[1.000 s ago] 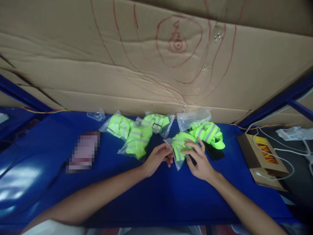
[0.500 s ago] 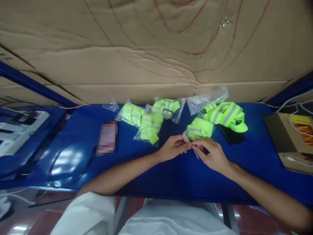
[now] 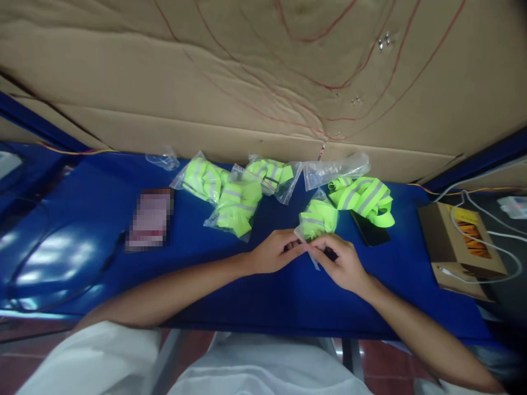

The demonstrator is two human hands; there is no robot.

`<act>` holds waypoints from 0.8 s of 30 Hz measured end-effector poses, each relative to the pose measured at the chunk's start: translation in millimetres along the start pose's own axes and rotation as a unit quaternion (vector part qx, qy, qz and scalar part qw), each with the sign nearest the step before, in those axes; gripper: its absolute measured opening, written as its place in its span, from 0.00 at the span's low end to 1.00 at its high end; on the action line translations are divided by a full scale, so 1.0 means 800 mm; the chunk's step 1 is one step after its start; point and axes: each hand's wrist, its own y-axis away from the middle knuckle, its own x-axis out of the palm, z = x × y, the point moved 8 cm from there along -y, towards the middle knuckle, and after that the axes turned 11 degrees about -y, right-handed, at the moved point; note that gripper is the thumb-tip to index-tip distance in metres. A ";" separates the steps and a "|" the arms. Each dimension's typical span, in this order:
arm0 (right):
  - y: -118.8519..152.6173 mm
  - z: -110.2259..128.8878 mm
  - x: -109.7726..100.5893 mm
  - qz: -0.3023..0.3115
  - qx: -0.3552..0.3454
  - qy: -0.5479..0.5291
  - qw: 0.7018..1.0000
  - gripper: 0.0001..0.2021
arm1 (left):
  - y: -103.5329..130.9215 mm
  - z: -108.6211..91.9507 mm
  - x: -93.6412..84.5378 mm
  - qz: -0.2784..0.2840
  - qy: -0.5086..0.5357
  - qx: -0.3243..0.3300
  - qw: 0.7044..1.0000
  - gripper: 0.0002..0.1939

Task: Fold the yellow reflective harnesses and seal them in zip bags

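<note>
A clear zip bag (image 3: 302, 235) with a folded yellow-green reflective strap (image 3: 318, 216) in it lies in front of me. My left hand (image 3: 275, 251) pinches the bag's open-edge strip from the left. My right hand (image 3: 340, 262) pinches the same edge from the right, thumb and finger meeting the left fingertips. Just beyond, a loose reflective strap (image 3: 366, 197) lies in a heap, partly over a dark flat object (image 3: 370, 229). Several more bagged straps (image 3: 239, 206) are grouped to the left.
An empty clear bag (image 3: 335, 171) lies by the cardboard wall (image 3: 247, 131). A blurred-out phone-like object (image 3: 150, 219) is at left on the blue table (image 3: 230, 299). An open carton (image 3: 465, 247) with white cables stands at right.
The view has shifted slightly, so the table items appear further left. Both hands stay together at the bag's edge, still pinching it.
</note>
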 end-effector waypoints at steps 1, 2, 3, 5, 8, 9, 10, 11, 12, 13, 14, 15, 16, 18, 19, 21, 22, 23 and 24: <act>0.000 0.004 -0.001 -0.010 -0.014 0.022 1.000 0.04 | 0.001 -0.002 -0.001 -0.007 -0.006 0.007 1.000 0.21; 0.000 0.008 -0.002 -0.018 -0.028 0.040 0.999 0.03 | 0.002 -0.004 -0.001 -0.014 -0.012 0.015 1.000 0.19; 0.000 0.011 -0.002 -0.022 -0.040 0.052 0.998 0.02 | 0.003 -0.006 -0.002 -0.020 -0.021 0.023 0.999 0.17; -0.002 0.014 -0.001 -0.017 -0.048 0.060 0.997 0.02 | 0.004 -0.010 -0.002 -0.029 -0.044 0.038 0.998 0.15; -0.003 0.011 0.002 -0.003 -0.040 0.072 0.997 0.03 | 0.004 -0.012 -0.001 -0.032 -0.072 0.050 0.996 0.13; -0.003 0.010 0.003 -0.003 -0.040 0.082 0.996 0.05 | 0.004 -0.012 0.000 -0.033 -0.073 0.050 0.996 0.12; -0.002 0.010 0.004 -0.004 -0.042 0.095 0.995 0.05 | 0.003 -0.011 -0.001 -0.035 -0.073 0.049 0.996 0.11; -0.001 0.010 0.005 -0.008 -0.046 0.106 0.993 0.06 | 0.002 -0.010 -0.002 -0.039 -0.072 0.047 0.995 0.11; 0.001 0.010 0.005 -0.014 -0.052 0.116 0.992 0.06 | 0.002 -0.009 -0.003 -0.044 -0.073 0.044 0.995 0.10; 0.002 0.010 0.004 -0.024 -0.056 0.123 0.990 0.06 | 0.002 -0.007 -0.005 -0.049 -0.075 0.039 0.995 0.09; 0.003 0.011 0.001 -0.038 -0.059 0.128 0.989 0.06 | 0.002 -0.006 -0.007 -0.054 -0.076 0.033 0.995 0.09; 0.004 0.012 -0.003 -0.054 -0.058 0.131 0.988 0.06 | 0.002 -0.006 -0.009 -0.057 -0.077 0.029 0.995 0.10; 0.005 0.013 -0.008 -0.072 -0.055 0.133 0.987 0.06 | 0.002 -0.006 -0.010 -0.056 -0.076 0.027 0.995 0.11; 0.006 0.015 -0.017 -0.098 -0.047 0.136 0.985 0.05 | 0.002 -0.009 -0.010 -0.043 -0.073 0.031 0.996 0.12; 0.006 0.017 -0.018 -0.097 -0.043 0.135 0.985 0.04 | 0.002 -0.010 -0.009 -0.034 -0.070 0.034 0.996 0.12; 0.005 0.019 -0.011 -0.067 -0.040 0.125 0.989 0.04 | 0.002 -0.014 -0.005 -0.014 -0.068 0.044 0.997 0.12; 0.005 0.019 -0.005 -0.047 -0.040 0.118 0.991 0.04 | 0.002 -0.015 -0.004 -0.009 -0.071 0.051 0.996 0.14; 0.005 0.019 0.000 -0.030 -0.039 0.111 0.993 0.04 | 0.002 -0.017 -0.002 -0.004 -0.077 0.059 0.995 0.16; 0.006 0.019 0.004 -0.018 -0.038 0.105 0.994 0.04 | 0.002 -0.018 -0.001 0.001 -0.084 0.069 0.994 0.17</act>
